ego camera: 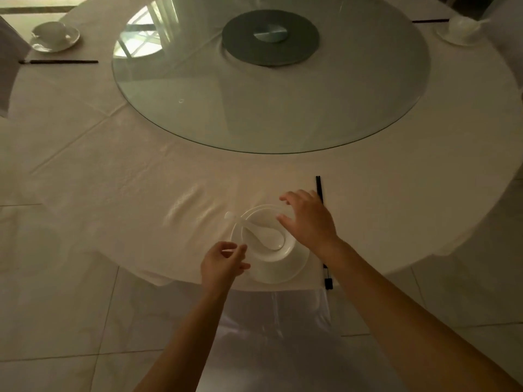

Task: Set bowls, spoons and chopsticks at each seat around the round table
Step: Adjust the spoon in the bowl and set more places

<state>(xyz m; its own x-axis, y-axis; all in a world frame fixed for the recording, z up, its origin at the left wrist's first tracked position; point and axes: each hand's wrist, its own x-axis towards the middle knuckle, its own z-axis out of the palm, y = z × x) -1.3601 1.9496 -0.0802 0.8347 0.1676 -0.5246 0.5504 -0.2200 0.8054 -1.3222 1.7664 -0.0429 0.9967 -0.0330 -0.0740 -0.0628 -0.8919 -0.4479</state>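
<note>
A white bowl (276, 251) sits on a white plate (294, 268) at the table's near edge. A white spoon (254, 232) lies in the bowl, its handle pointing up-left over the rim. My left hand (223, 263) hovers at the bowl's left rim with fingers loosely curled and nothing in them. My right hand (308, 219) is spread open over the bowl's right rim, holding nothing. Black chopsticks (319, 186) lie to the right of the plate, partly hidden under my right arm.
A glass turntable (198, 103) with a grey hub (270, 38) fills the table's middle. A set bowl (53, 35) with chopsticks (59, 62) is at the far left, another bowl (460, 29) at the far right. White cloth (127, 179) covers the table; tiled floor lies below.
</note>
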